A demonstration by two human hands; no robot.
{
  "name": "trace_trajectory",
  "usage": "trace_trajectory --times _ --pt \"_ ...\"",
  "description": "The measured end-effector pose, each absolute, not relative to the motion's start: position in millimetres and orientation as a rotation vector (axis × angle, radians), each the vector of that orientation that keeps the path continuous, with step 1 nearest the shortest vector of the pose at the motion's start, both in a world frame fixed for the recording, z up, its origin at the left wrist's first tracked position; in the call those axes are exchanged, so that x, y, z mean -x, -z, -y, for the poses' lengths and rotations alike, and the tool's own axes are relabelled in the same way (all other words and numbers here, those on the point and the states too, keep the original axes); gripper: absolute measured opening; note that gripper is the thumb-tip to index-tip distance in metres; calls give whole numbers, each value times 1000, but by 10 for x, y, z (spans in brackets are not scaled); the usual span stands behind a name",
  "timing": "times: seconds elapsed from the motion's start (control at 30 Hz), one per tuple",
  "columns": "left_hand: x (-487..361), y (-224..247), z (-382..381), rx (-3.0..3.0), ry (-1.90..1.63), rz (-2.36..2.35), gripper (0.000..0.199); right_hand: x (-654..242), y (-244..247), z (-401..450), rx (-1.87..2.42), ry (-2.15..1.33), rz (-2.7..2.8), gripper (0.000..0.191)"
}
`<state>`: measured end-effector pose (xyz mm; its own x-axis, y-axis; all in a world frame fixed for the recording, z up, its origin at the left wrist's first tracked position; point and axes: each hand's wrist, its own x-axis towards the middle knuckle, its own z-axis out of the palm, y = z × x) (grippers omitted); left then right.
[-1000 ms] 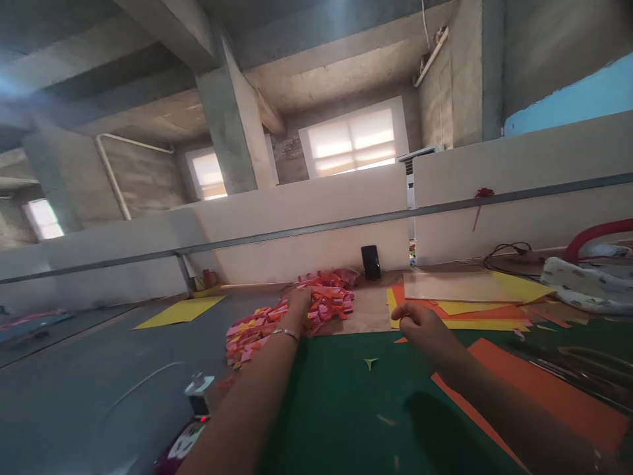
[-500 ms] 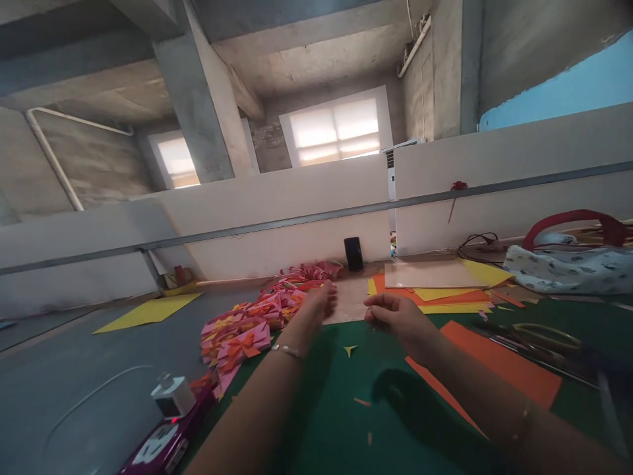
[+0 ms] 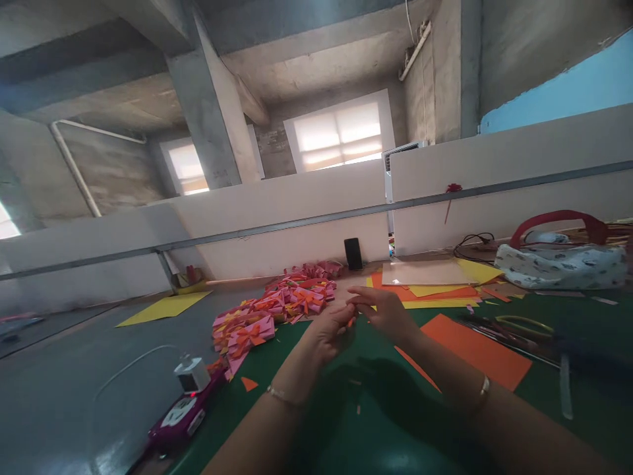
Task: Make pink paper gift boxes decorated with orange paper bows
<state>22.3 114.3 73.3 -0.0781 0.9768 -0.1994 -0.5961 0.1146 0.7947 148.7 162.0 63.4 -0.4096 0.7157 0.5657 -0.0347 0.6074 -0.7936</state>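
My left hand [image 3: 332, 331] has its fingers curled around a small orange piece [image 3: 351, 322], mostly hidden by the fingers. Touching it from the right is my right hand [image 3: 383, 309], its thumb and index finger close together at the left fingertips; whatever they pinch is too small to make out. Both hands are above the green mat [image 3: 316, 422]. To their left lies a long heap of folded pink and orange paper pieces [image 3: 291, 297]. An orange sheet [image 3: 477, 353] lies right of my right wrist.
A black phone [image 3: 353, 254] leans against the white partition. Behind my right hand are stacked coloured sheets [image 3: 440, 303] under a pale board [image 3: 428, 272]. Scissors [image 3: 524, 324] and a patterned bag [image 3: 558, 264] are at right; a purple power strip [image 3: 185, 415] is at left.
My hands have come together from apart. An orange piece now shows in my left fingers. A small orange scrap is visible on the mat at left, and the yellow scrap is no longer in sight.
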Motion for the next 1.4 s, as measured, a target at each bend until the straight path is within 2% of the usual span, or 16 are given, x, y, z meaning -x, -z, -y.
trace_trajectory --times 0.17,0.3,0.43,0.57,0.77,0.87,1.03,1.2,1.3,1.4 --pt "-178 -725 -1154 -587 -1386 -984 19 -1485 -657 -1600 553 -921 1851 37" --pt "-109 -735 -1086 -623 -1466 -1026 21 -1477 -650 -1628 638 -1164 1722 42" --pt "-144 -680 -1000 -743 -1509 -1046 10 -1455 -597 -1660 707 -1374 1651 37" --pt "-207 -558 -996 -919 -1555 -1093 22 -1428 -540 -1644 745 -1535 1590 36" --pt "-147 -488 -1058 -1084 -1593 -1169 26 -1501 -622 -1562 653 -1827 1524 32" --pt "-121 -590 -1025 -1275 -1498 -1236 23 -1550 -701 -1543 535 -1966 1527 32" --pt "-113 -787 -1011 -1573 -1273 -1460 16 -1568 -747 -1581 573 -1418 1753 21" --pt "28 -662 -1222 -1525 -1270 -1531 18 -1668 -785 -1729 527 -1421 1460 24" --pt "138 -451 -1382 -1524 -1218 -1591 23 -1746 -825 -1825 535 -1360 1403 28" --pt "124 -284 -1385 -1596 -1130 -1596 19 -1755 -787 -1916 630 -1305 1429 28"
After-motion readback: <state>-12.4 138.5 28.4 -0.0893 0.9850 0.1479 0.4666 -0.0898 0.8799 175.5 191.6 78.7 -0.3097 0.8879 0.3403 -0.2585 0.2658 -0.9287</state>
